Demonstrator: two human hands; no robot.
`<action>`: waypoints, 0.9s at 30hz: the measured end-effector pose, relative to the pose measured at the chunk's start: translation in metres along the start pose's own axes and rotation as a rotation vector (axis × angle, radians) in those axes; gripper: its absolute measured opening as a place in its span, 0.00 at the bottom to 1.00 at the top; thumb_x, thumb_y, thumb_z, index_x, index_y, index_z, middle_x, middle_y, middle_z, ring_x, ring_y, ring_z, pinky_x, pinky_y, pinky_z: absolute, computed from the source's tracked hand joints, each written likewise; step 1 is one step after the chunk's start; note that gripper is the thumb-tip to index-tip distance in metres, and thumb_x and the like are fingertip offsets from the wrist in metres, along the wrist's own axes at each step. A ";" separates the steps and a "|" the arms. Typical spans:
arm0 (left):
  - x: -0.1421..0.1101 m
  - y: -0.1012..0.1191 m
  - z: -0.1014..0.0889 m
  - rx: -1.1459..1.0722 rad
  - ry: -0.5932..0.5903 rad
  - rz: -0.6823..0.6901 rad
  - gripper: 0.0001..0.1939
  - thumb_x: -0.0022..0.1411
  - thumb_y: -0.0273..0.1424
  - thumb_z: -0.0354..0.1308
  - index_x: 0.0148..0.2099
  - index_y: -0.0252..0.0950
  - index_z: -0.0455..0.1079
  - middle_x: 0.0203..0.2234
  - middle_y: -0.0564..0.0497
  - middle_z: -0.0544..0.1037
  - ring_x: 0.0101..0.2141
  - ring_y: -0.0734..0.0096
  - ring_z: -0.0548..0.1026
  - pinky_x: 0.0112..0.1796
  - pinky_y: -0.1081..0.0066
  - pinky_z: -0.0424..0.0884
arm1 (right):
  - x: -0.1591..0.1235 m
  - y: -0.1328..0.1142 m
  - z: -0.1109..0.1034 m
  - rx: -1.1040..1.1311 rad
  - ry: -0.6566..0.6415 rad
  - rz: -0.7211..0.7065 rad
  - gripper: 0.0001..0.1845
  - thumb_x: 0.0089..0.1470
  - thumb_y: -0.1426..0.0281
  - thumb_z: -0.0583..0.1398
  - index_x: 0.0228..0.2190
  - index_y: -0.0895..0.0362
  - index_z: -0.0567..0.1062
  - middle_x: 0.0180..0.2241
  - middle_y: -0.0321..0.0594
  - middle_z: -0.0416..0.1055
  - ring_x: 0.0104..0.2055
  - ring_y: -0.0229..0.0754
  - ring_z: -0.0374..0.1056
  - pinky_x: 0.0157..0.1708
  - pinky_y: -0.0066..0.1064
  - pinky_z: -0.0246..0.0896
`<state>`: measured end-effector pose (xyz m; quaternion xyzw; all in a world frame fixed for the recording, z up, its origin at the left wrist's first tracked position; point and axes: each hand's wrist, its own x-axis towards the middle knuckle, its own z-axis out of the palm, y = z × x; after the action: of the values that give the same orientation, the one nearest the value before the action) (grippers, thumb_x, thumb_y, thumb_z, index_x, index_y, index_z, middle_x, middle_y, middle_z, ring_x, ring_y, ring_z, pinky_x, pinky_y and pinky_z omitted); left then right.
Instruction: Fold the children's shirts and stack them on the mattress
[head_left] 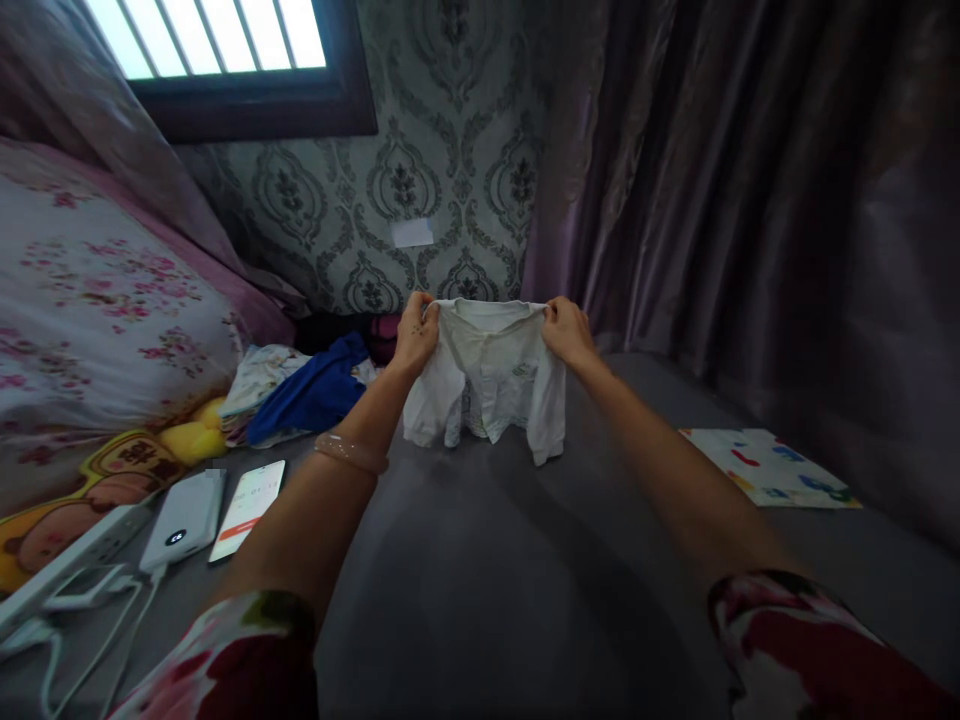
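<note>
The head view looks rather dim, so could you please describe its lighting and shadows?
Head view, upper left: the window is washed out to white; head view, right: the curtain is nearly black in places; head view, center: the white shirt stands out, with a soft shadow on the gray sheet.

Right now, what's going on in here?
Somebody is holding up a little white shirt by its shoulders, with the left hand on one and the right hand on the other. It hangs down toward the gray sheet. Some blue cloth lies bunched off to the left, beyond a phone.
</note>
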<state>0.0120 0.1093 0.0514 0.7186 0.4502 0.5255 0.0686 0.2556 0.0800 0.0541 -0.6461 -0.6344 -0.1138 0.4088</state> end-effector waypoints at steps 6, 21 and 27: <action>-0.016 0.019 -0.010 0.227 0.225 0.095 0.09 0.66 0.31 0.47 0.43 0.37 0.66 0.38 0.45 0.69 0.45 0.59 0.67 0.49 0.60 0.61 | -0.024 -0.014 -0.017 -0.047 0.118 0.031 0.19 0.64 0.70 0.42 0.45 0.57 0.69 0.45 0.50 0.68 0.45 0.49 0.66 0.41 0.37 0.60; -0.093 0.103 -0.135 0.472 0.303 0.392 0.09 0.65 0.36 0.51 0.44 0.46 0.70 0.40 0.46 0.69 0.48 0.55 0.65 0.52 0.52 0.60 | -0.078 -0.034 -0.147 0.044 0.026 -0.444 0.20 0.64 0.58 0.47 0.46 0.50 0.74 0.41 0.41 0.75 0.43 0.48 0.70 0.38 0.37 0.64; -0.077 0.057 -0.123 0.411 -0.119 0.204 0.09 0.59 0.38 0.52 0.33 0.42 0.72 0.28 0.49 0.71 0.33 0.61 0.70 0.38 0.62 0.67 | -0.050 -0.016 -0.124 0.182 -0.483 -0.379 0.17 0.58 0.61 0.54 0.37 0.56 0.79 0.33 0.39 0.77 0.34 0.44 0.71 0.32 0.31 0.63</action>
<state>-0.0591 -0.0256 0.0846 0.7890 0.4678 0.3838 -0.1064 0.2784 -0.0419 0.1062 -0.4855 -0.8297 0.0260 0.2742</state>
